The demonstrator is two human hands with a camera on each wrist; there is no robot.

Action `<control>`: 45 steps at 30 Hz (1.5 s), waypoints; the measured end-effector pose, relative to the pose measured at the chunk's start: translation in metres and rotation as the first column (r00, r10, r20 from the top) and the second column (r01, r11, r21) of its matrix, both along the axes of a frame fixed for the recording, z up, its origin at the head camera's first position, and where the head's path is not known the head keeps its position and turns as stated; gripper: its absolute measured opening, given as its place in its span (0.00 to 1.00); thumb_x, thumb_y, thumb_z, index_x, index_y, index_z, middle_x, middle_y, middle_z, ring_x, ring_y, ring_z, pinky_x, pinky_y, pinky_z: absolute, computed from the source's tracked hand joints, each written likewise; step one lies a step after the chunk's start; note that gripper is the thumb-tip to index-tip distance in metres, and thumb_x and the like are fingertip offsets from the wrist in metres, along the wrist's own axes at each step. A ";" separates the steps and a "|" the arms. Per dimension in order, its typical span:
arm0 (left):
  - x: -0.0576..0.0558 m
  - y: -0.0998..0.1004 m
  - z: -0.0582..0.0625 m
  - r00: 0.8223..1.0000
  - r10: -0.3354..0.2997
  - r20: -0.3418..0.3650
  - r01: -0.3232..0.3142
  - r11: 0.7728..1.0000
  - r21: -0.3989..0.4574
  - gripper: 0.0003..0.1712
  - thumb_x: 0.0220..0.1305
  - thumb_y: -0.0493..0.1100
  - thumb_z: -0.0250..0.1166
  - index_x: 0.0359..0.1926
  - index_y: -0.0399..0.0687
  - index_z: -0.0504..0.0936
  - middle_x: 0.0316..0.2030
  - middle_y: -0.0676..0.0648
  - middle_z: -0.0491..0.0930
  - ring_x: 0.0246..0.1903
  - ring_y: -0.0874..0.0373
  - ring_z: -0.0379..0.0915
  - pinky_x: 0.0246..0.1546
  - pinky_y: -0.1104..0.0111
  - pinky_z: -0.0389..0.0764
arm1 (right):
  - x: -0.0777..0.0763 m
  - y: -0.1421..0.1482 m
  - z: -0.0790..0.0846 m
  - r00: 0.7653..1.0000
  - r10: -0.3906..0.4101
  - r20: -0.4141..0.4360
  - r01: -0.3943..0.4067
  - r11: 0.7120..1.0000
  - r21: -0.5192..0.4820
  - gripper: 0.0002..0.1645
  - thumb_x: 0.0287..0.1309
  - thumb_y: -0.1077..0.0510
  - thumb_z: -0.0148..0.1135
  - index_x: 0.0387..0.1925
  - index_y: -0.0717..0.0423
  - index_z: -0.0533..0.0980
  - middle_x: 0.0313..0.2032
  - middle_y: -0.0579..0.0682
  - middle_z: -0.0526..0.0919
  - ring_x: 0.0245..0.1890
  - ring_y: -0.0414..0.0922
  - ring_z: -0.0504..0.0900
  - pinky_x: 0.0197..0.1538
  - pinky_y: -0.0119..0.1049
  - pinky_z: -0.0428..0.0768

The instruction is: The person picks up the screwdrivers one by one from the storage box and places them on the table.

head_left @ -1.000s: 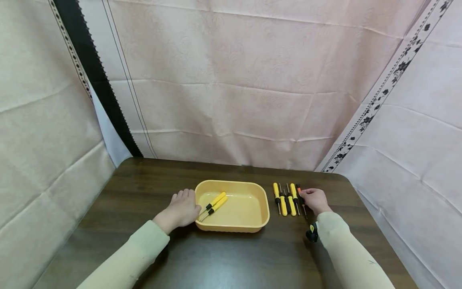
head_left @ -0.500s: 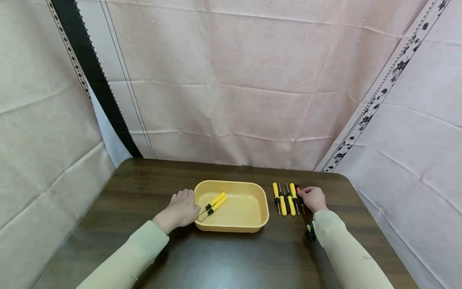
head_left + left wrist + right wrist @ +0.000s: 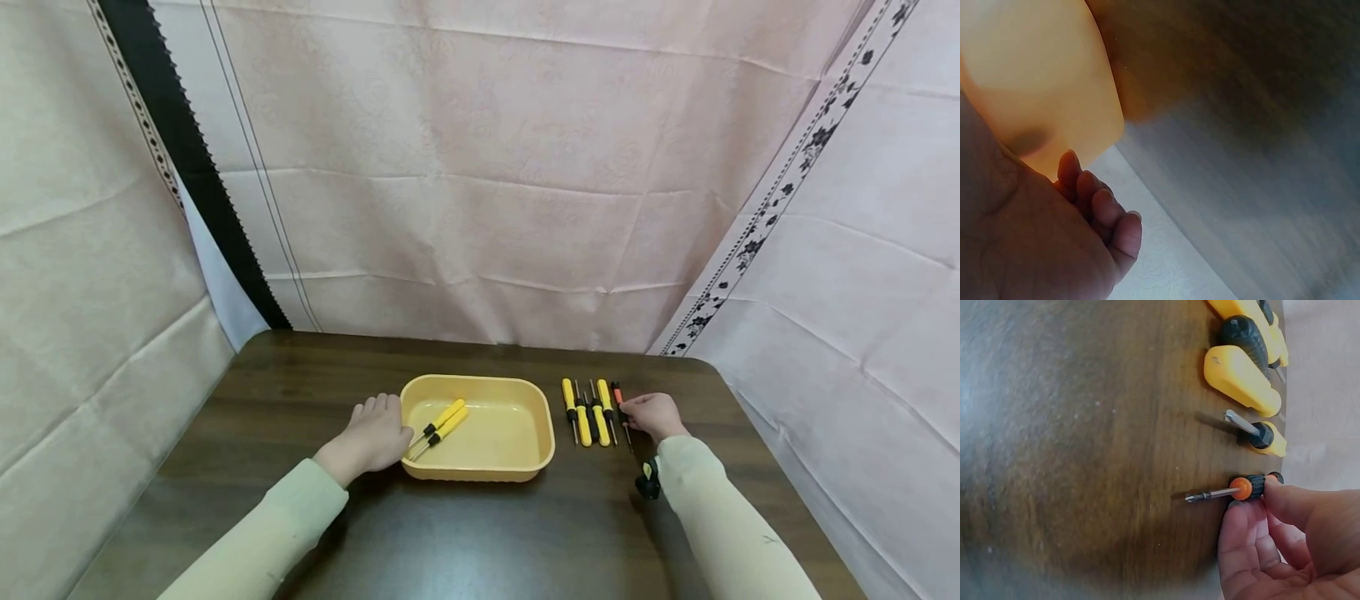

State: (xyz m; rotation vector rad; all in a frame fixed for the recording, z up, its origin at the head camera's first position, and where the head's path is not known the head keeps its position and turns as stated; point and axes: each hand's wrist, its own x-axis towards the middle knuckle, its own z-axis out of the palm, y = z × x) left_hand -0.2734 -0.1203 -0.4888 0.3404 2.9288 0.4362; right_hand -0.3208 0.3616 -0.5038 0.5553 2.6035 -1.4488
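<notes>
My left hand (image 3: 375, 432) grips the left rim of a yellow plastic tray (image 3: 487, 473). In the left wrist view its fingers (image 3: 1105, 209) lie curled outside the tray's wall (image 3: 1041, 75); the thumb is hidden there. Two screwdrivers with yellow and black handles (image 3: 452, 423) lie slanted in the tray's left part. Right of the tray, my right hand (image 3: 654, 415) pinches the handle of a small orange and black screwdriver (image 3: 1244, 487) between thumb and fingers. Its shaft points toward the near side of the table, close to the surface.
Several yellow and black screwdrivers (image 3: 583, 427) lie in a row left of my right hand, handles facing alternate ways. One is an all-black handle (image 3: 1244, 339). The dark wooden table (image 3: 465, 550) ends at a hanging pale cloth (image 3: 480, 250).
My right fingers sit slightly lower along the orange and black screwdriver, so more of its handle shows. The left hand and the tray stay together, with the view shifted a little.
</notes>
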 end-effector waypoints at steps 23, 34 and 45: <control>0.002 0.001 0.003 1.000 -0.003 -0.010 0.003 1.000 -0.009 0.26 0.66 0.51 0.51 0.54 0.33 0.66 0.38 0.44 0.64 0.39 0.49 0.59 0.43 0.56 0.61 | -0.003 -0.009 0.000 0.996 -0.084 0.019 0.085 0.996 -0.036 0.18 0.61 0.58 0.64 0.47 0.69 0.80 0.39 0.57 0.82 0.30 0.43 0.81 0.36 0.35 0.80; 0.002 0.002 0.005 1.000 -0.006 -0.008 0.006 1.000 -0.007 0.26 0.66 0.50 0.51 0.54 0.32 0.65 0.38 0.43 0.64 0.39 0.48 0.59 0.43 0.55 0.61 | -0.003 -0.009 -0.001 0.995 -0.092 0.028 0.094 0.995 -0.045 0.17 0.61 0.59 0.63 0.47 0.69 0.80 0.38 0.56 0.83 0.30 0.42 0.81 0.36 0.35 0.81; 0.003 0.002 0.005 1.000 -0.010 -0.008 0.009 1.000 -0.015 0.26 0.67 0.50 0.50 0.54 0.32 0.65 0.38 0.43 0.64 0.39 0.48 0.59 0.43 0.55 0.61 | -0.002 -0.014 -0.001 0.994 -0.105 0.021 0.106 0.993 -0.048 0.18 0.60 0.60 0.63 0.47 0.70 0.80 0.43 0.60 0.82 0.34 0.46 0.80 0.38 0.37 0.81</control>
